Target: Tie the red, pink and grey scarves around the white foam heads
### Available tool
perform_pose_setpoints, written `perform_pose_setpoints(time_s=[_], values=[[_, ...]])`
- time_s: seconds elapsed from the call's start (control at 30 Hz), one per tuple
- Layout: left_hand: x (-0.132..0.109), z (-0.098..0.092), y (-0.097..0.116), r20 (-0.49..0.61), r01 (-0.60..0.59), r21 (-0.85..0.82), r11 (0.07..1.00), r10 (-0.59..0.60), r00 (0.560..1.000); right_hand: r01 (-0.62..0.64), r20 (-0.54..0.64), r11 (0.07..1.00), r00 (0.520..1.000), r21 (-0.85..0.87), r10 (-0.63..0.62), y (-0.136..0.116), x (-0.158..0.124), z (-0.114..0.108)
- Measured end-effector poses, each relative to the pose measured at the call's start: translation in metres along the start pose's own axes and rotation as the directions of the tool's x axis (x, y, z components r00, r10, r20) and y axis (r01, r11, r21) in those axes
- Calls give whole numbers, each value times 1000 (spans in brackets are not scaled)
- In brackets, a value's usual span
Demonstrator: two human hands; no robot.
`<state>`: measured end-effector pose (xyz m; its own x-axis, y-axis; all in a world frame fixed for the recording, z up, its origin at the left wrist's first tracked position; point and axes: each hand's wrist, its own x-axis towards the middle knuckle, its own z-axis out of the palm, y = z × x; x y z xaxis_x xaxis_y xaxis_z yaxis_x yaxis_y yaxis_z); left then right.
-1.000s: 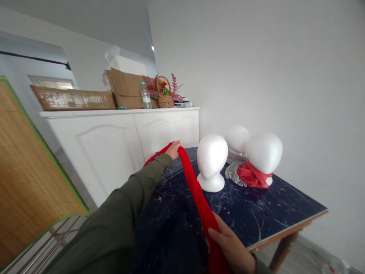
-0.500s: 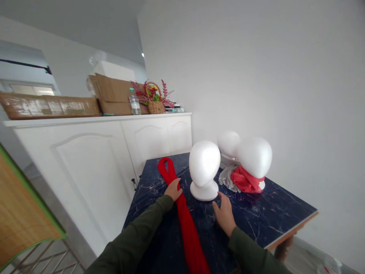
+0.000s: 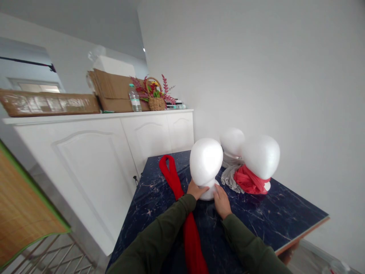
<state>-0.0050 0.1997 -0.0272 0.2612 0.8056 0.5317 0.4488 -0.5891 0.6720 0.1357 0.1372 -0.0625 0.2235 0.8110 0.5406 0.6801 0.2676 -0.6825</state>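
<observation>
Both hands are at the base of a white foam mannequin head [image 3: 205, 160], which stands upright on the table. My left hand [image 3: 196, 189] grips the left side of its neck, thumb across the front. My right hand [image 3: 221, 199] presses its fingers against the right side of the base. A long red scarf [image 3: 173, 177] lies lengthwise on the table to the left, looped at its far end and passing under my left forearm. Two more foam heads stand to the right: one [image 3: 261, 156] has a coral-red scarf [image 3: 249, 180] round its neck, the other [image 3: 232, 141] a grey scarf [image 3: 231, 177].
The table [image 3: 273, 217] has a dark blue marbled top, its right edge near the heads. A white cabinet [image 3: 91, 160] stands along the left, bearing cardboard boxes [image 3: 114, 89], a plastic bottle [image 3: 134, 99] and a flower basket [image 3: 156, 103]. Behind is a plain wall.
My left hand has let go of the red scarf and moved right onto the foam head's neck. My right hand has closed in against its base.
</observation>
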Motion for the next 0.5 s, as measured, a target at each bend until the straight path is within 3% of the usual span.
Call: perform_pose_setpoints(time_s=[0.13, 0.23, 0.33, 0.4, 0.5], values=[[2, -8, 2, 16, -1, 11, 1000, 1, 1000, -31, -1, 999, 1000, 44, 31, -7, 1, -3], [6, -33, -3, -2, -2, 14, 1000, 2, 1000, -61, -14, 996, 998, 59, 62, -11, 1, -5], [13, -79, -17, -99, 132, 181, 975, -115, 988, -80, -6, 995, 997, 58, 81, -13, 0, -6], [16, -116, -30, -208, 260, 337, 905, -197, 958, -88, -6, 995, 996, 49, 89, -14, 0, -6], [13, -163, -47, -300, 340, 414, 844, -226, 927, -100, -5, 995, 995, 31, 100, -14, 1, -6]])
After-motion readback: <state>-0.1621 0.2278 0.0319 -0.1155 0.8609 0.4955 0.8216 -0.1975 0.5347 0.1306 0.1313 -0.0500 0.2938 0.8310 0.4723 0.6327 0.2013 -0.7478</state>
